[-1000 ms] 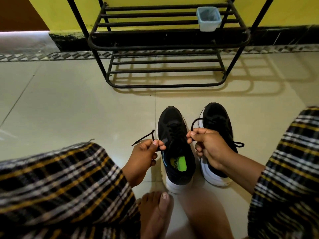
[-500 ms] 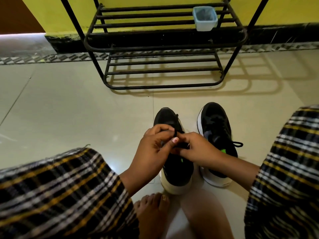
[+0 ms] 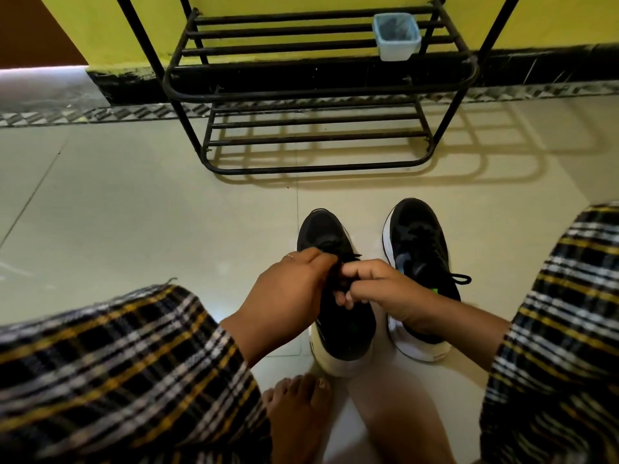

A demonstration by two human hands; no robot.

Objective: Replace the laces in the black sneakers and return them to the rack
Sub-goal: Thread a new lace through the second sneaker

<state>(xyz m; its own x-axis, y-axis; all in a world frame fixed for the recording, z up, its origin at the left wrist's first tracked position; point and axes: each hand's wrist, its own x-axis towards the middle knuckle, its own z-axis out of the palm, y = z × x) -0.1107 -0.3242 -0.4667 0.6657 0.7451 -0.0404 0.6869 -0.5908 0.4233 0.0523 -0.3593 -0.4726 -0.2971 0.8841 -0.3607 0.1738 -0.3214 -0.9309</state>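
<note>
1. We see two black sneakers side by side on the tile floor (image 3: 134,212), toes toward the rack (image 3: 311,92).
2. The left sneaker (image 3: 338,329) sits under both hands; its white heel shows nearest us.
3. The right sneaker (image 3: 418,249) stands just beside it, apart from it, with a tied lace loop (image 3: 460,279) sticking out on its right side.
4. Our left hand (image 3: 288,293) has its fingers pinched together on the black lace (image 3: 348,257) above the left sneaker's tongue.
5. Our right hand (image 3: 382,289) meets it there, fingers curled and closed on the same lace; the fingertips of the two hands nearly touch.
6. How the lace runs between the fingers we cannot tell; it is dark and blurred.
7. The rack stands against the yellow wall (image 3: 100,25), well apart from the sneakers, its two barred shelves bare of shoes.
8. A small pale blue tub (image 3: 397,38) rests on the upper shelf, toward its right end.
9. Plaid cloth (image 3: 117,373) covers our knees at both lower corners, and a bare foot (image 3: 298,413) lies just behind the left sneaker's heel.
</note>
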